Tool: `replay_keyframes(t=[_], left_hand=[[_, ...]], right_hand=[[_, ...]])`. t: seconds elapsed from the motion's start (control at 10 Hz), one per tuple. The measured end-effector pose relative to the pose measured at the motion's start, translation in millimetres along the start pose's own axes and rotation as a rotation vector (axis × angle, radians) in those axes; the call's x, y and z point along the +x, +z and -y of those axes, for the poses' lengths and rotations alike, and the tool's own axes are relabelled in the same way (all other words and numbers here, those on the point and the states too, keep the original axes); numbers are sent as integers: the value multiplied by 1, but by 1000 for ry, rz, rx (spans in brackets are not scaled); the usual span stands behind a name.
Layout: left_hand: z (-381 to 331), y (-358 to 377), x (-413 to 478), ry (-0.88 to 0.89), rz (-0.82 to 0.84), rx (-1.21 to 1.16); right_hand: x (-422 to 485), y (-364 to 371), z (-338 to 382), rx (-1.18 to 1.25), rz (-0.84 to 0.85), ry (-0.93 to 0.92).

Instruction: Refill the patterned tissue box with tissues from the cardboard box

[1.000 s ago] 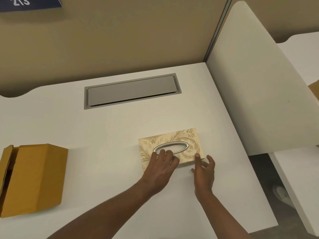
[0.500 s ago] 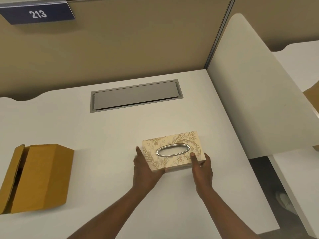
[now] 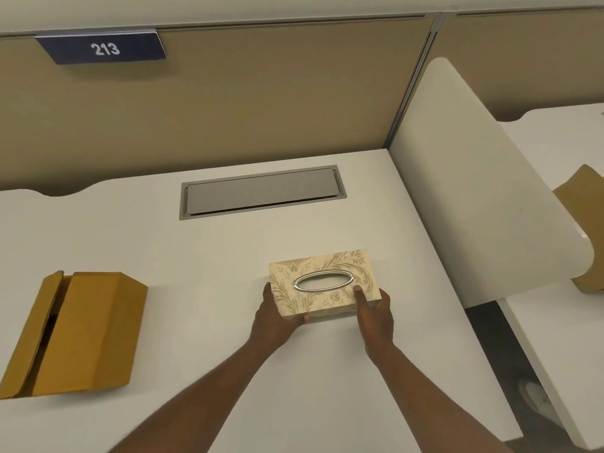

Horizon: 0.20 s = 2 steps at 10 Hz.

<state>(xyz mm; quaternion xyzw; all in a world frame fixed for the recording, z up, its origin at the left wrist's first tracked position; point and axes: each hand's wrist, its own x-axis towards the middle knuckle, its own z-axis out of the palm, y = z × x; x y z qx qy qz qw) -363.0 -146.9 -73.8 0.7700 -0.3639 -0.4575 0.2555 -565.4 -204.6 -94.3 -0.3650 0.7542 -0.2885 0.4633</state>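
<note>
The patterned tissue box (image 3: 322,271), cream with gold leaf print and a silver oval opening on top, is at the middle right of the white desk (image 3: 202,256). My left hand (image 3: 274,318) grips its near left corner, fingers under the front edge. On the near right end sits my right hand (image 3: 374,313), thumb on the top face. The box's near edge looks slightly raised. The brown cardboard box (image 3: 81,331) lies on its side at the desk's left, its flap partly open; no tissues show.
A grey cable hatch (image 3: 261,192) is set into the desk behind the tissue box. A white divider panel (image 3: 474,191) stands along the right edge, a tan partition with a "213" sign (image 3: 101,49) behind. Another cardboard piece (image 3: 585,230) sits on the neighbouring desk.
My left hand has left the oval opening on top and moved to the box's left corner. Both hands now grip the box ends and its near edge has come up a little.
</note>
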Motion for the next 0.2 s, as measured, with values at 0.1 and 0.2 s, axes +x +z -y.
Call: replay_keyframes(t=[0.1, 0.2], left_hand=[[0, -8, -4, -13, 8, 109], [4, -23, -9, -7, -64, 273]], right_hand=[[-6, -4, 3, -71, -42, -29], [-13, -8, 6, -207, -165, -224]])
